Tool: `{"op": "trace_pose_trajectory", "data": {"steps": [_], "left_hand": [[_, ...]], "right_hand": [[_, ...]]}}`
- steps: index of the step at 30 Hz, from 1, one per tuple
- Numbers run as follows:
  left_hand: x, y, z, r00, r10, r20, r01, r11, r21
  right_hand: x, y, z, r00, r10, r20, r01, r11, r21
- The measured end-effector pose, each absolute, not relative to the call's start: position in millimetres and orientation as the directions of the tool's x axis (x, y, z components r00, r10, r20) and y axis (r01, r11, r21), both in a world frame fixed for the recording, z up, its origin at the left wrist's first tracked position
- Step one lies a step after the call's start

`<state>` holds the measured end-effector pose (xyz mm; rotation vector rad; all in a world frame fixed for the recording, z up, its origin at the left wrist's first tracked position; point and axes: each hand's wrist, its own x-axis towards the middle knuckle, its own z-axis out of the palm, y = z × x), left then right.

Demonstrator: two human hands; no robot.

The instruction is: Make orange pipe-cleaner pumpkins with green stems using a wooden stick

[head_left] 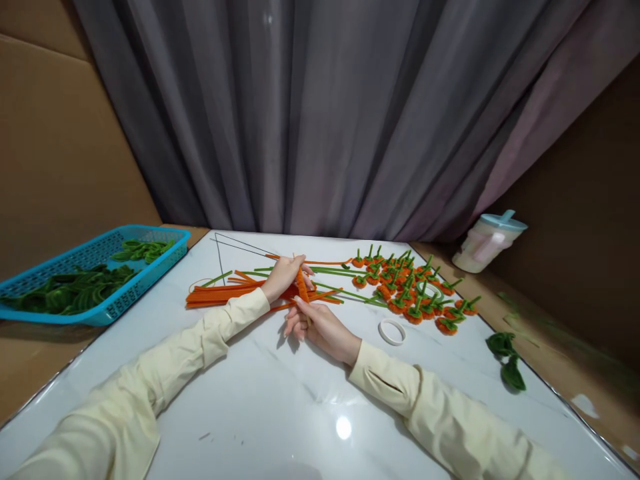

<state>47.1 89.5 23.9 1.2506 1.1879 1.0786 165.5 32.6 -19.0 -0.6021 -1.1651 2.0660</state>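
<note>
My left hand (286, 275) and my right hand (320, 327) meet over the white table (280, 413). Both pinch a short orange pipe cleaner piece (303, 288) wound on a thin stick, held nearly upright between them. Under my left hand lies a bundle of straight orange pipe cleaners (225, 293), with a few green pipe cleaners (330, 272) crossing it. To the right sits a cluster of several finished orange carrot shapes with green tops (410, 287).
A blue plastic basket (125, 293) holding green pipe cleaners stands at the left. A white tape ring (391, 331) lies near my right wrist. Green leaf pieces (506, 357) rest at the right edge. A lidded cup (487, 241) stands beyond. Thin wires (235, 245) lie at the back.
</note>
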Motion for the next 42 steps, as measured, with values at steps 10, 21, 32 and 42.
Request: {"op": "trace_pose_trajectory", "data": {"steps": [10,21,32,42], "left_hand": [[48,85,20,0.145,0.988,0.053,-0.009,-0.052,0.999],[47,80,5,0.323,0.943,0.079,-0.116,-0.043,0.992],[44,68,-5,0.382,0.924,0.000,0.050,-0.021,0.999],[44,59,-11,0.406,0.914,0.025,0.108,-0.075,0.991]], "right_hand": [[166,33,-19,-0.607,0.792,-0.060,-0.352,-0.337,-0.873],[165,30,-20,-0.577,0.814,-0.064,-0.338,-0.309,-0.889],[163,34,-24,-0.575,0.816,-0.056,-0.333,-0.296,-0.895],[165,32,-23,-0.563,0.824,-0.068,-0.301,-0.281,-0.912]]}}
